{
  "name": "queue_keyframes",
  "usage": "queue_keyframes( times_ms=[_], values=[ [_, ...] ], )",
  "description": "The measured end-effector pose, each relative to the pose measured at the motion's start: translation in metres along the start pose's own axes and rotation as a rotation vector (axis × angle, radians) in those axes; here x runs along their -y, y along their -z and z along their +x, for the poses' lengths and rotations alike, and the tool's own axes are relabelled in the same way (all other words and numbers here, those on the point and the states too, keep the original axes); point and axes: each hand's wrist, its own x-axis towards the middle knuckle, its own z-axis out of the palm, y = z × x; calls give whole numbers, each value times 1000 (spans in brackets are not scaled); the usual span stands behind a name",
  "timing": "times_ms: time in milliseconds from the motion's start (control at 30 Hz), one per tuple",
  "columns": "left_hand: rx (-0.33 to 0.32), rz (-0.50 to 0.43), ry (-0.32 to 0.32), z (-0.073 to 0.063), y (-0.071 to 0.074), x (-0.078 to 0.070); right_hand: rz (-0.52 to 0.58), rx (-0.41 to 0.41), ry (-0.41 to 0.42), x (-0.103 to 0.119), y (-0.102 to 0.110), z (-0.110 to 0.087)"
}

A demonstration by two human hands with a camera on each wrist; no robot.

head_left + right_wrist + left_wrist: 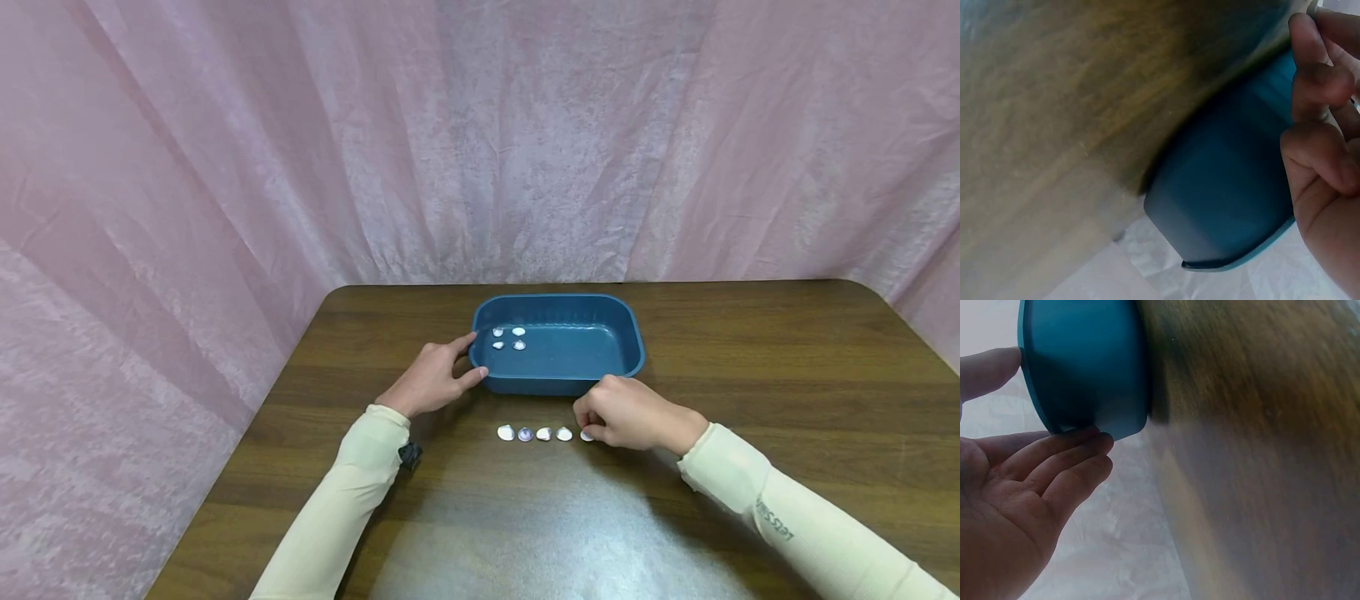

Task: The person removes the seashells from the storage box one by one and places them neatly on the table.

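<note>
My right hand [626, 412] pinches a small white seashell [586, 436] between thumb and fingertip, at the right end of a row on the table; only part of that shell shows. To its left in the same row lie several shells, among them a purplish one [525, 434] and a white one [506, 432]. A blue plastic basin [555, 386] stands just behind the row, with several shells, such as a pale one [519, 345], in its left part. My left hand [431, 379] touches the basin's left end with fairly straight, spread fingers, its thumb near the front corner.
The dark wooden table [787, 375] reaches out on both sides of the basin. Behind its far edge hangs a pink curtain [540, 167]. A small black object [410, 455] sits at the left wrist.
</note>
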Motion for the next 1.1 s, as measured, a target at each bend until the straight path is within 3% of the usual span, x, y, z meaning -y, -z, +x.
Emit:
queue_keyframes(
  times_ms=[500, 1100],
  values=[
    [0, -1, 3, -1, 0, -1, -70, -61, 9, 2, -2, 0],
    [15, -17, 22, -1, 0, -2, -91, -77, 17, 2, -5, 2]
  ],
)
